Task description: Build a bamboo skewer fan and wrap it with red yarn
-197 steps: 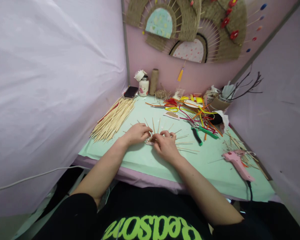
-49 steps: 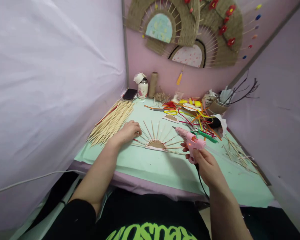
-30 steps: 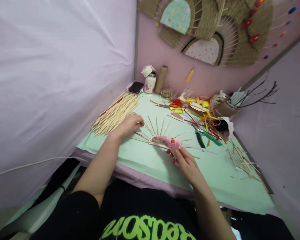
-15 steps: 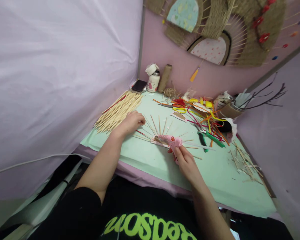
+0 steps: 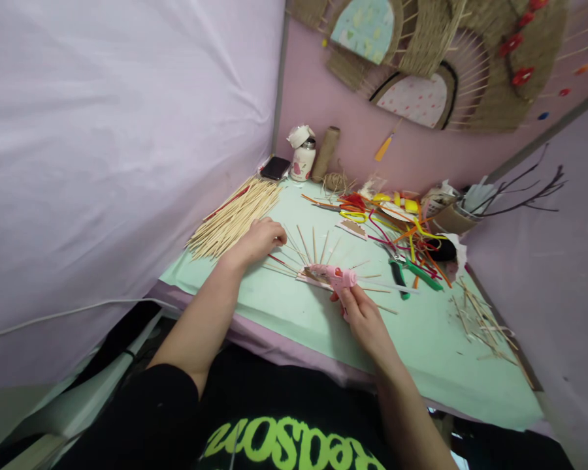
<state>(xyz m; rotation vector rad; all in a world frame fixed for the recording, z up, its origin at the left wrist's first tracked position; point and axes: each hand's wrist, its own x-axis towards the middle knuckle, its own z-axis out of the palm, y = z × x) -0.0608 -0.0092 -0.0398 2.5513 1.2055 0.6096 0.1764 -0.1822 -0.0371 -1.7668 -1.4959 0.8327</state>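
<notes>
Right grip around glue gun

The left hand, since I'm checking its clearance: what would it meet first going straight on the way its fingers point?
Most likely the thin wooden sticks fanned out just beyond the left hand; depth is unclear, so its fingers may already touch one.

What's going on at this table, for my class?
A person's right hand holds a pink plastic glue gun, its tip at a brown half-round cardboard piece with thin pale wooden sticks fanned around it. The left hand is at their left side; whether it grips one is unclear. A heap of loose pale wooden sticks lies farther left.
</notes>
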